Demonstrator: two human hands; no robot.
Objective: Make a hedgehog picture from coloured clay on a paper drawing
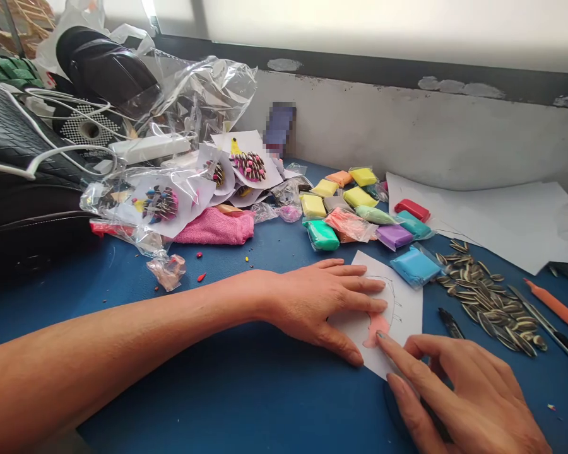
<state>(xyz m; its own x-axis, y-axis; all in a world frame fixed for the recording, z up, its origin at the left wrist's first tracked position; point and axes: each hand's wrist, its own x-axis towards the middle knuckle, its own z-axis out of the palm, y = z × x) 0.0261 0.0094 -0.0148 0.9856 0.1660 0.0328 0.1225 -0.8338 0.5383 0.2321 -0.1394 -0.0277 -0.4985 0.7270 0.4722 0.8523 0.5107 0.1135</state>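
A white sheet of paper (409, 302) with a pen-drawn outline lies on the blue table. My left hand (317, 299) rests flat across its left part, fingers spread, covering some of the drawing. Pink clay (377, 326) is spread thin inside the outline. With the tip of its index finger my right hand (459, 384) touches the clay's lower edge; the other fingers are bent and the thumb stands apart, with nothing seen between them. Striped sunflower seeds (492, 302) lie in a pile to the right of the paper.
Several wrapped clay blocks (360, 197) sit beyond the paper. A craft knife (553, 331) and an orange tool (556, 309) lie at right, near a large white sheet (483, 208). At left are a pink cloth (215, 227), bagged seed pictures (156, 202) and a black bag (23, 164).
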